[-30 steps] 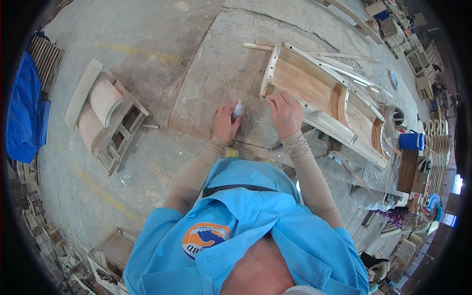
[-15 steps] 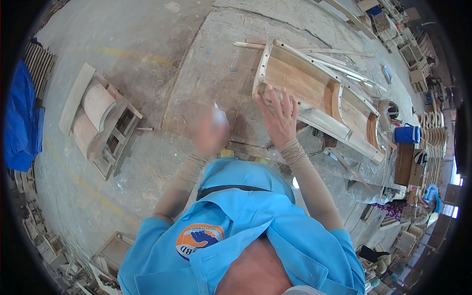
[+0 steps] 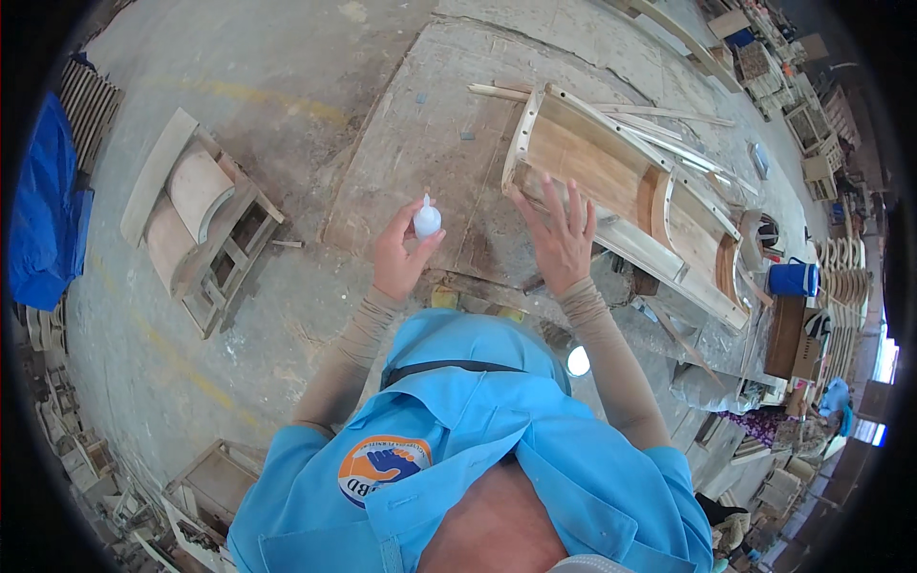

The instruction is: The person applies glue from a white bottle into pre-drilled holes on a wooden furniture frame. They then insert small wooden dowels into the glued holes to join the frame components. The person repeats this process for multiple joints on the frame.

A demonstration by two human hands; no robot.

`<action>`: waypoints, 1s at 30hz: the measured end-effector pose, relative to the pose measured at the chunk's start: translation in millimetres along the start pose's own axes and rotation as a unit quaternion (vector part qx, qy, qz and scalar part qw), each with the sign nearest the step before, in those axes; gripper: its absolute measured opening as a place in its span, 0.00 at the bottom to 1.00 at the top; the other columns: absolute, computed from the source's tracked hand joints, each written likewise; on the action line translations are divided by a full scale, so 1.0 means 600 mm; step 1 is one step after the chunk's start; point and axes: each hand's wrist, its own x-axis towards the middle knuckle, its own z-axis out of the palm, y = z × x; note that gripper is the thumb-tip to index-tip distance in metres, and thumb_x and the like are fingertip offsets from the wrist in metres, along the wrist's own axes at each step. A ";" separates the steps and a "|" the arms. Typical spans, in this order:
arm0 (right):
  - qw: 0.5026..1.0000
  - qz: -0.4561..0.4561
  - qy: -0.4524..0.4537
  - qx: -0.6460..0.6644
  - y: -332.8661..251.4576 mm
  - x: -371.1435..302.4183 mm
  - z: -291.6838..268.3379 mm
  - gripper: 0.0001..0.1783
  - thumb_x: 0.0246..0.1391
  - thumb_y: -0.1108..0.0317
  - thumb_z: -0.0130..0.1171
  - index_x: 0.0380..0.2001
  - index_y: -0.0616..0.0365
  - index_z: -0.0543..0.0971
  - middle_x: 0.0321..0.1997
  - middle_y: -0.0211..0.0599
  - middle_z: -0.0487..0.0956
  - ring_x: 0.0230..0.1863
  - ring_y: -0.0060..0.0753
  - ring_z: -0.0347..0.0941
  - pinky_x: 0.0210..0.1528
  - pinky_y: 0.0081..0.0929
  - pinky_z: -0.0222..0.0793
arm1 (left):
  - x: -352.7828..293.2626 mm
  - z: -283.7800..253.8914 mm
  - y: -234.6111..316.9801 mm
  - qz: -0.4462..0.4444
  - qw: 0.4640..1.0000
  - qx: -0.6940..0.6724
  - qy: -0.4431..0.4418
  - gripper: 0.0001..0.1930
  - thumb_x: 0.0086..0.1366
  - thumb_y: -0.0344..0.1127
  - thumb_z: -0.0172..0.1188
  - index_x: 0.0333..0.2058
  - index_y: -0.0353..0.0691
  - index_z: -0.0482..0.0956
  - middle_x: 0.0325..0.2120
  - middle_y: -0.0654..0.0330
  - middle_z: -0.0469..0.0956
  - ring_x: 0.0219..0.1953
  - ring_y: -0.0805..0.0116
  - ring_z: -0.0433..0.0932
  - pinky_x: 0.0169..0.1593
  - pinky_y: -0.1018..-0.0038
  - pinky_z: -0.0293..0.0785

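Note:
My left hand (image 3: 394,260) is closed around a small white squeeze bottle (image 3: 427,223) with a thin nozzle pointing up. It is held in front of me, over a flat brownish board (image 3: 387,177). To its right, my right hand (image 3: 562,246) is open, fingers spread, with nothing in it. Its fingertips overlap the near long side of a wooden furniture frame (image 3: 592,145); whether they touch it I cannot tell. The frame has curved cross pieces and a row of dark holes along its rails.
At the left stands a curved wooden furniture piece (image 3: 181,215) on the floor. Beyond it hangs a blue tarp (image 3: 48,215). Loose wood strips (image 3: 669,122) lie behind the frame. On the right are a blue cooler box (image 3: 793,279) and stacked curved wooden parts (image 3: 841,272).
My left hand, blurred before, is now steady with the bottle plainly visible and upright. My right hand stays open by the frame. The whole view has shifted slightly.

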 end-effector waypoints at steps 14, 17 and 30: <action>0.998 0.010 -0.021 0.054 -0.023 0.017 -0.008 0.37 0.46 0.64 0.60 0.61 0.30 0.62 0.70 0.27 0.50 0.70 0.48 0.43 0.65 0.60 0.41 | 0.007 0.007 0.022 -0.010 0.997 -0.051 0.059 0.22 0.57 0.29 0.63 0.48 0.36 0.65 0.39 0.57 0.73 0.41 0.71 0.75 0.45 0.75 0.71; 0.999 0.006 -0.007 0.044 -0.012 0.007 -0.004 0.36 0.47 0.65 0.59 0.60 0.29 0.63 0.70 0.27 0.50 0.70 0.47 0.44 0.65 0.60 0.42 | 0.009 0.008 0.040 -0.022 0.995 -0.083 0.048 0.22 0.57 0.29 0.63 0.48 0.35 0.65 0.40 0.58 0.72 0.41 0.72 0.73 0.46 0.76 0.70; 0.999 0.018 0.018 0.028 0.000 -0.015 0.018 0.33 0.48 0.66 0.54 0.60 0.32 0.65 0.70 0.27 0.52 0.69 0.46 0.45 0.65 0.59 0.39 | 0.013 -0.006 0.046 -0.058 0.991 -0.119 0.036 0.20 0.58 0.29 0.62 0.48 0.35 0.67 0.43 0.60 0.72 0.46 0.74 0.72 0.50 0.76 0.67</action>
